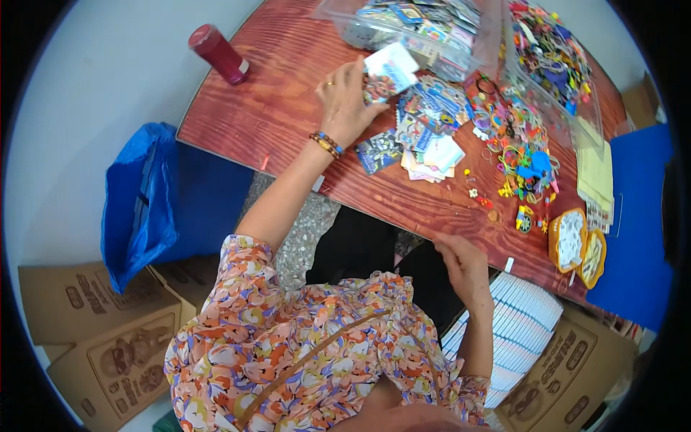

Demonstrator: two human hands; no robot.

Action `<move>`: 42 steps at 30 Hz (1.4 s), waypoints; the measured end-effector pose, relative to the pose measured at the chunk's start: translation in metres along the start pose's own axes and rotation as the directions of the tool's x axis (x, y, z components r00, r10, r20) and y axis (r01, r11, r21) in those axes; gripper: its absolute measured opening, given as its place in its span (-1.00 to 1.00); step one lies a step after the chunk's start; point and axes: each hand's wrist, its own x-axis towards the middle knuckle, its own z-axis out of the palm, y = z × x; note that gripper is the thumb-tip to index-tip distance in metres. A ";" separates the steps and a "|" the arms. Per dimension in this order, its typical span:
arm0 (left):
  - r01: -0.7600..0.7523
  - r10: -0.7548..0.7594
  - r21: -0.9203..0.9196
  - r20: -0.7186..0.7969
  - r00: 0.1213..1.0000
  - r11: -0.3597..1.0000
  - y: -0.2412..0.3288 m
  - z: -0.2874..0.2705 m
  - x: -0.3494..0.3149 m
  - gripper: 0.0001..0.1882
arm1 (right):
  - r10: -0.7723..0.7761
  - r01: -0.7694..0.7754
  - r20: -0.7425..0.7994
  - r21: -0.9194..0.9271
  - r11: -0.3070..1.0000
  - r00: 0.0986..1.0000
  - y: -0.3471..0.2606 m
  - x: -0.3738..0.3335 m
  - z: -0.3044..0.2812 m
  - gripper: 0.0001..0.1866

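My left hand (344,108) reaches over the table and grips a small printed card or packet (389,72), white with a coloured picture, between thumb and fingers. Beside it lies a loose pile of colourful printed cards (426,115). A dark patterned card (378,151) and several pale cards (435,161) sit at the pile's near side. My right hand (464,268) is at the table's front edge with its fingers loosely extended; nothing shows in it.
Behind the cards stands a clear plastic bin (353,32) of cards; another clear bin (592,108) holds small trinkets. Trinkets (533,167) spread across the right side. A yellow case (568,241) lies open near the right edge, and a red jar (218,55) stands far left.
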 end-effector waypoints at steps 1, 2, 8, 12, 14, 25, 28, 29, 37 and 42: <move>-0.092 0.090 -0.022 -0.090 0.992 0.996 0.007 -0.014 -0.003 -0.02 | 0.005 0.006 -0.102 0.114 0.994 0.995 0.002 0.011 0.001 -0.82; -0.011 0.023 -0.123 0.101 0.995 0.992 0.025 -0.037 -0.004 -0.13 | 0.015 0.030 -0.190 0.232 0.972 0.982 0.003 0.021 0.003 -0.81; -0.306 0.392 -0.365 0.187 0.901 0.879 0.090 -0.052 -0.092 0.00 | 0.207 -0.020 -0.178 0.709 0.705 0.962 0.022 0.074 -0.017 -0.63; -0.107 0.184 -0.441 0.136 0.973 0.891 0.098 -0.059 -0.128 0.10 | 0.149 -0.102 -0.006 0.704 0.703 0.989 0.014 0.081 -0.003 -0.67; -0.048 0.117 -0.391 0.154 0.981 0.919 0.102 -0.060 -0.135 0.08 | 0.110 -0.115 0.048 0.627 0.770 0.993 0.005 0.080 0.009 -0.66; -0.003 0.114 -0.450 0.221 0.968 0.893 0.113 -0.053 -0.129 0.01 | 0.173 -0.164 0.046 0.623 0.765 0.984 0.017 0.080 -0.009 -0.66; 0.058 0.042 -0.569 0.160 0.986 0.820 0.115 -0.043 -0.118 -0.09 | 0.236 -0.166 -0.053 0.562 0.810 0.970 0.025 0.075 -0.012 -0.61; 0.155 -0.036 -0.602 0.206 0.978 0.783 0.111 -0.040 -0.118 -0.21 | 0.276 -0.170 -0.109 0.562 0.810 0.955 0.024 0.081 -0.003 -0.58; 0.230 -0.113 -0.569 0.234 0.966 0.789 0.115 -0.037 -0.098 -0.23 | 0.132 0.224 -0.502 0.587 0.778 0.855 -0.006 0.069 0.039 -0.58; 0.181 -0.087 -0.559 0.191 0.978 0.809 0.132 -0.023 -0.097 -0.26 | 0.115 0.230 -0.555 0.512 0.828 0.824 0.011 0.063 0.037 -0.56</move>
